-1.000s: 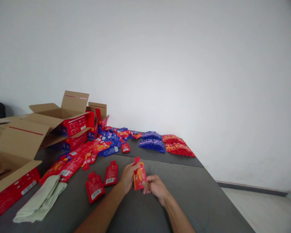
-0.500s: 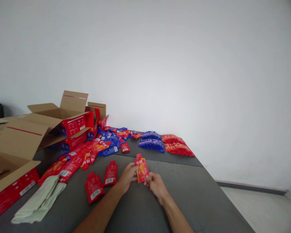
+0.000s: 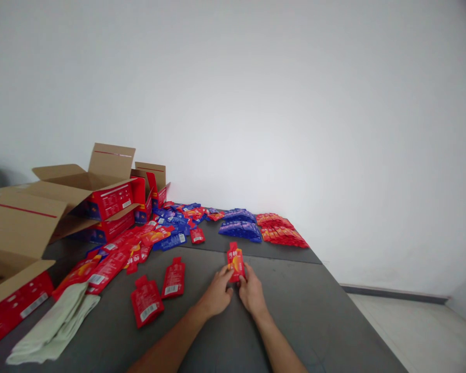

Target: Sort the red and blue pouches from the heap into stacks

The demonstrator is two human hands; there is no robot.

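Observation:
Both my hands are at a small red-orange drink pouch with a narrow spout-shaped top, its fruit-printed front facing up. My left hand has its fingertips on the pouch's lower left edge, with its thumb lower down. On the lower right edge, my right hand grips with thumb and fingers. Whether the pouch rests on the table is hard to tell. Left of my hands, two red pouches lie barcode side up: one nearer pouch and one farther pouch.
A mixed heap of red and blue pouches spreads along the left. Overlapping rows of blue pouches and red-orange pouches lie at the back. Open cartons and a folded pale cloth are on the left of the dark table.
The pouch has moved right and slightly away from me, now more upright in view. My left hand has shifted right to its lower edge. The view has turned slightly right.

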